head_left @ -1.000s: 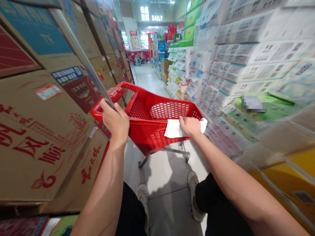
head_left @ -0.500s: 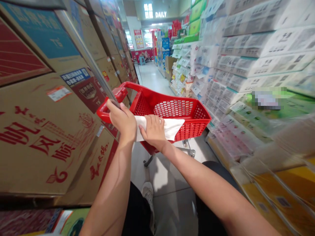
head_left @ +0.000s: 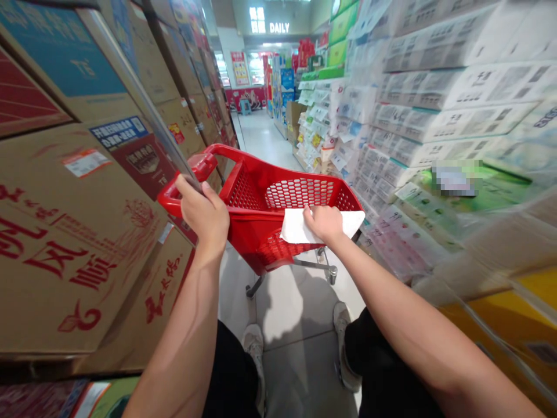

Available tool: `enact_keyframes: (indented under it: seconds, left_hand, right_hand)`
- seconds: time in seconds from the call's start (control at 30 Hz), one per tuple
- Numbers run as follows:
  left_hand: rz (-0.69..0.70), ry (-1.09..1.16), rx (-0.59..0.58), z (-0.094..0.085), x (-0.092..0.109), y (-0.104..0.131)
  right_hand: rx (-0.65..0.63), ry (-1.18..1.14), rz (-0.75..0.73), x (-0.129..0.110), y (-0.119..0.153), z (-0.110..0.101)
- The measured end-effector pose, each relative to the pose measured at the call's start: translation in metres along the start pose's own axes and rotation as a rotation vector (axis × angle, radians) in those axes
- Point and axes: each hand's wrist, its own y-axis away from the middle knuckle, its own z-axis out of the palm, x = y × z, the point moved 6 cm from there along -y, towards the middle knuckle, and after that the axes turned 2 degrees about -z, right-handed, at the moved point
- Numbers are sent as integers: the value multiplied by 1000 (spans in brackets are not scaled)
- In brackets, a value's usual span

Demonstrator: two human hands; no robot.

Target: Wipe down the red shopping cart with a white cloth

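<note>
A red plastic shopping cart (head_left: 243,232) with a honeycomb-holed basket stands at an angle before me. My left hand (head_left: 203,210) is closed beside the cart's red handle (head_left: 167,200). A slim metal pole (head_left: 143,104) slants down from the upper left and ends between its thumb and forefinger. Whether the fingers also grip the handle is hidden. My right hand (head_left: 326,223) is closed on a white cloth (head_left: 298,226), pressing it on the basket's near rim. The cloth sticks out on both sides of the hand and hangs over the side wall.
Stacked cardboard cartons (head_left: 69,232) line the left side closely. Plastic-wrapped packs (head_left: 418,116) rise on the right, with a green package (head_left: 500,180) on a lower stack. A tiled aisle (head_left: 270,133) runs ahead to a small blue stool (head_left: 245,106). My shoes (head_left: 255,339) are below.
My right hand has slid the cloth right along the cart's rim, away from my left hand. The left hand keeps its place at the handle. My right shoe has come into view.
</note>
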Motion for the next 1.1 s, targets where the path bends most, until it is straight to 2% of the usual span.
enact_keyframes:
  seconds: [0.1, 0.17, 0.33, 0.4, 0.47, 0.57, 0.63, 0.83, 0.93, 1.0, 1.1]
  left_hand:
    - [-31, 3, 17, 1, 5, 4]
    - [-39, -2, 27, 2, 8, 5]
    - [-21, -10, 45, 3, 11, 6]
    - [-7, -14, 57, 1, 8, 5]
    - [16, -20, 58, -1, 5, 2]
    - [53, -28, 47, -5, 0, -1]
    - [55, -29, 45, -6, -3, -2]
    - [30, -27, 34, -2, -10, -5]
    - [18, -13, 52, 1, -10, -5]
    - [2, 5, 76, 1, -7, -3]
    - [-8, 27, 107, 1, 0, 1]
  right_hand:
    - [54, -28, 1, -10, 1, 0]
    - [108, -102, -78, -38, 7, -2]
    - [259, -292, -344, -127, 32, -14]
    - [278, -318, -388, -147, 38, -19]
    - [254, -313, -427, -154, 39, -21]
    - [165, -265, -429, -145, 33, -20]
    - [95, -214, -342, -124, 25, -17]
    - [-81, -43, 31, -22, 2, -4]
    - [-80, -4, 129, 11, -1, -1]
    - [-38, 4, 110, 9, 0, -2]
    - [43, -54, -16, -30, 8, -4]
